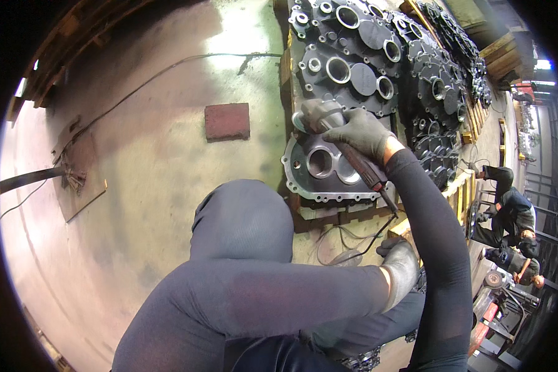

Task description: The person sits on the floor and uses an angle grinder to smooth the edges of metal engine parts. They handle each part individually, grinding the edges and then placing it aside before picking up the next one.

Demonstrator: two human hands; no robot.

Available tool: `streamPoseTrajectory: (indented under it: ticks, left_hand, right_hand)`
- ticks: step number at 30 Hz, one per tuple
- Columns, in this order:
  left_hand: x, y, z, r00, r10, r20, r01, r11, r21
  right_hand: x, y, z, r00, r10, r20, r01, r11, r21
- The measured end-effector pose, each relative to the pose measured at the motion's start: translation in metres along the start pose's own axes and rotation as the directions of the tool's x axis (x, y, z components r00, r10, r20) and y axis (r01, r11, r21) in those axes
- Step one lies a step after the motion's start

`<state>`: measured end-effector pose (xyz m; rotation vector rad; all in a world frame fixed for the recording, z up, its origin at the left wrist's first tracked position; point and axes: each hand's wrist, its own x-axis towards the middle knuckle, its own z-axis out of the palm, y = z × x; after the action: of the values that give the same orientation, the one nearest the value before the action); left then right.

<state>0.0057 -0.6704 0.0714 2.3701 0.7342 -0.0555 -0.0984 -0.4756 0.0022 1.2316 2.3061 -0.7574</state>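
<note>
My right hand (363, 133), in a grey glove, grips an angle grinder (361, 162) with a dark body and a metal gear head. Its round disc lies at the left rim of a dark metal housing casting (321, 137). Whether the disc touches metal I cannot tell. Below it lies a casting with a bright bolt-hole flange (310, 194) and two large bores. Lower right, my gloved left hand (403, 271) has its fingers curled near my leg, beside the grinder's black cable (377, 237). What those fingers hold, if anything, is hidden.
More dark castings (437, 87) stand in rows on wooden pallets to the right. A dark red block (227, 122) and a long cable (161, 71) lie on the concrete floor. Other people (511, 214) are at far right, near a wheeled machine (495, 282).
</note>
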Motion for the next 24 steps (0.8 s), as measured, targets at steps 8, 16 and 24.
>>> streamPoseTrajectory:
  ticks: [8,16,24]
  left_hand:
    - [-0.013,0.008,0.004,0.995,-0.057,-0.078,0.058,0.998,0.017]
    - [-0.025,0.002,0.01,0.998,-0.019,-0.058,0.022,0.999,0.043]
    - [-0.02,0.025,0.062,0.994,0.063,-0.094,-0.063,0.998,0.002]
  right_hand:
    - [-0.015,-0.035,0.007,0.99,-0.087,0.108,0.096,0.992,-0.082]
    - [-0.037,-0.046,0.022,0.989,-0.094,0.111,0.107,0.988,-0.114]
    - [-0.079,-0.039,0.059,0.965,-0.244,0.096,0.26,0.937,-0.233]
